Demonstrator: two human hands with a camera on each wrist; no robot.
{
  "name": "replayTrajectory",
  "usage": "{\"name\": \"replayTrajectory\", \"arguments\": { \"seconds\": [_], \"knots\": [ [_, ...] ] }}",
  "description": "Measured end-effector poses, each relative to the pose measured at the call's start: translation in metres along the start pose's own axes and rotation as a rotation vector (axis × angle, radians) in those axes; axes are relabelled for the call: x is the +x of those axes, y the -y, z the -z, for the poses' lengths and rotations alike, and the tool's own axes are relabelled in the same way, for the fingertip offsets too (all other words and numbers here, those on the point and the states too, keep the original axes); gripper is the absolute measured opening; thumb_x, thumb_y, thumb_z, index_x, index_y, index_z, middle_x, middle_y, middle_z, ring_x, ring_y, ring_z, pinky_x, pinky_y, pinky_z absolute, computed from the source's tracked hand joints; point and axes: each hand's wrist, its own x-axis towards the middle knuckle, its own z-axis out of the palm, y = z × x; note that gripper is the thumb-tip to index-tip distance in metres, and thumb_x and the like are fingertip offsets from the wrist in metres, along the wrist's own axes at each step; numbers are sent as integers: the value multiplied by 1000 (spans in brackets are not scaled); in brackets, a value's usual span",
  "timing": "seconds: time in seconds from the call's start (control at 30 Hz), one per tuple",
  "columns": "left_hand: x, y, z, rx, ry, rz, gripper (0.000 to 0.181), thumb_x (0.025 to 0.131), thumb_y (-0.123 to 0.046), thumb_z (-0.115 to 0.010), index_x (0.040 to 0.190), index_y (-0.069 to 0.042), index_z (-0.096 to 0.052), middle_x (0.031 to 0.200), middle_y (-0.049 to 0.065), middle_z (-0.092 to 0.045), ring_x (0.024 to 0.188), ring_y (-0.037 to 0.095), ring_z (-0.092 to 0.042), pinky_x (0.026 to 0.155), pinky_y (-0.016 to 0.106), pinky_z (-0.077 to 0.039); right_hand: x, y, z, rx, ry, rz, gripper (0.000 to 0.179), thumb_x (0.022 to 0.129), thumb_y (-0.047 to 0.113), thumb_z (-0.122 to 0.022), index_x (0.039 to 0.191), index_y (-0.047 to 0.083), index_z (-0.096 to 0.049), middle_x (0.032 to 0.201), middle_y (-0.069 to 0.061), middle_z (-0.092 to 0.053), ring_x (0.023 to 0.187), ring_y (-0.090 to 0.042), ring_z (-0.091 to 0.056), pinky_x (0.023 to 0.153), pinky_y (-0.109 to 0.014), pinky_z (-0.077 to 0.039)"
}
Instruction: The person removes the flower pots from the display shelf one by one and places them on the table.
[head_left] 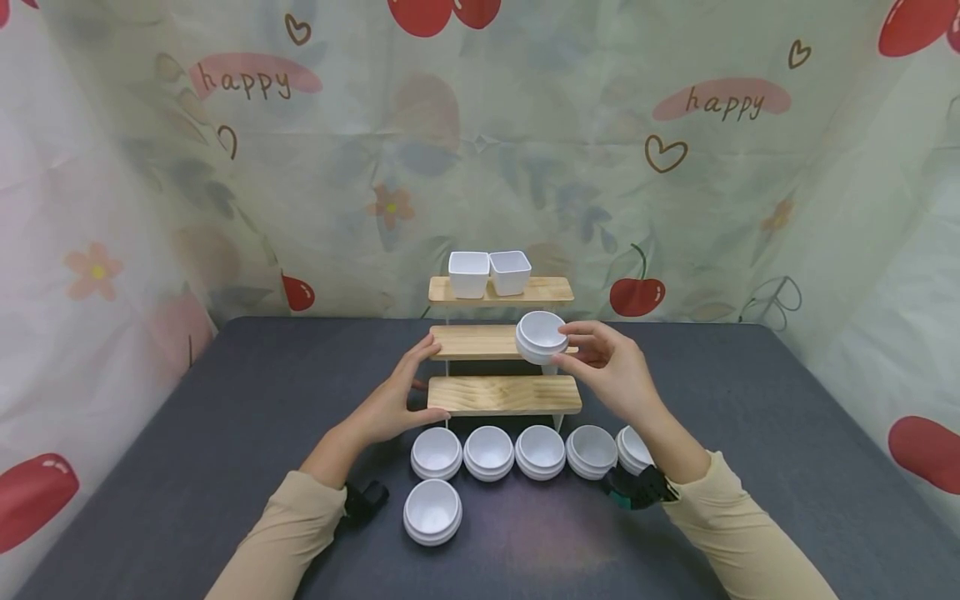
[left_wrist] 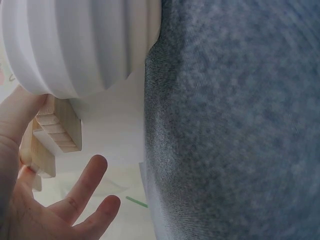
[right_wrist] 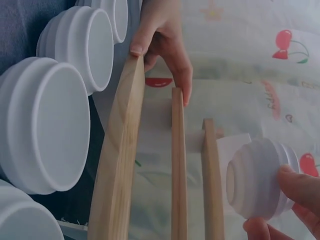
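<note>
Six white ridged bowls (head_left: pixel 540 450) were seen on the dark bench (head_left: pixel 225 467) in the head view: five were lined up before a three-tiered wooden display stand (head_left: pixel 504 395), the rightmost partly hidden by the right forearm, and one was set nearer, in front of the leftmost. A seventh, the held bowl (head_left: pixel 540 335), was pinched upright between the thumb and fingers of the right hand (head_left: pixel 613 367), at the right end of the middle tier (head_left: pixel 476 342). The stand's left end was touched by the left hand (head_left: pixel 386 404), spread, its thumb at the lowest tier and its fingertips at the middle one. Two square white cups (head_left: pixel 468 277) were carried side by side on the top tier (head_left: pixel 555 289). A backdrop (head_left: pixel 487 100) printed with cherries was hung behind.

In the left wrist view, the upper left was filled by a nearby ridged bowl, and two fingers of the left hand were extended beside the stand's pale side panel (left_wrist: pixel 112 125).

In the right wrist view, the held bowl was gripped by its side, with a gap shown between it and the tier edges. The lowest tier's end was met by the left thumb.
</note>
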Motion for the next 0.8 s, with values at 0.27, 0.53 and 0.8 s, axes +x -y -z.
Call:
{"name": "replayTrajectory", "arguments": {
  "seconds": [0.27,0.53,0.8],
  "knots": [
    [0,1,-1,-4,-2,-9,94,78,-19,-76,148,-20,-14,159,6,-3,114,37,-54,93,51,-50,-7,3,-4,33,17,19,37,80,14,-74,114,11,-63,106,-16,-70,77,-11,-65,66,-17,-52],
    [-1,0,0,8,-2,9,94,78,-21,-76,149,-21,-14,159,5,-2,112,34,-56,94,51,-49,-14,2,-8,58,44,22,36,79,14,-74,113,10,-63,105,-16,-70,71,-5,-62,64,-18,-51],
    [-1,-1,0,-15,1,4,93,79,-20,-75,149,-21,-14,159,5,-3,114,36,-54,95,52,-48,-24,4,-12,81,84,13,35,80,15,-73,113,9,-63,106,-17,-69,76,-7,-64,69,-19,-54]
  ]
}}
